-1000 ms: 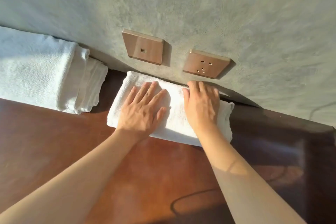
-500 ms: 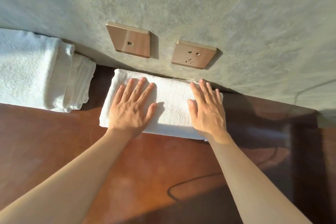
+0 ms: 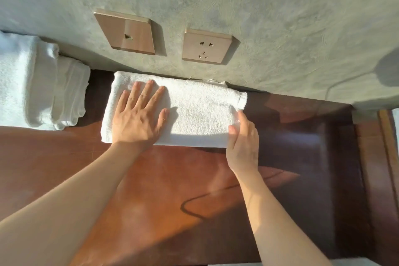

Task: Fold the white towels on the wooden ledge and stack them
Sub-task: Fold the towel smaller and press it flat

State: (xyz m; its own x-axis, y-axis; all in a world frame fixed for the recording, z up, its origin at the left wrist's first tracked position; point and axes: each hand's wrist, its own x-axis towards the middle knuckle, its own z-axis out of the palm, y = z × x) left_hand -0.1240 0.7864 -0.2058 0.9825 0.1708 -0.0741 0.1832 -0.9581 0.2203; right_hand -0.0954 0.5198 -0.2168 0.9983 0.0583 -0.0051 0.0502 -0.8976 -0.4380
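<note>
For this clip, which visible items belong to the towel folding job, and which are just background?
Job items:
- folded white towel, lying against the wall
- left hand, flat on it
- right hand, at its right end
- stack of white towels to the left
- wooden ledge

Background:
- wall switch plate
- wall socket
- grey wall

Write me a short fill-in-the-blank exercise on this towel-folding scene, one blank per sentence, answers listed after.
1. The left hand lies ____ on the folded towel, fingers straight.
2. The right hand is at the towel's ____ end.
3. The towel stack sits to the ____ of the folded towel.
4. On the wall above the towel are a switch plate and a power ____.

Answers: flat; right; left; socket
</note>
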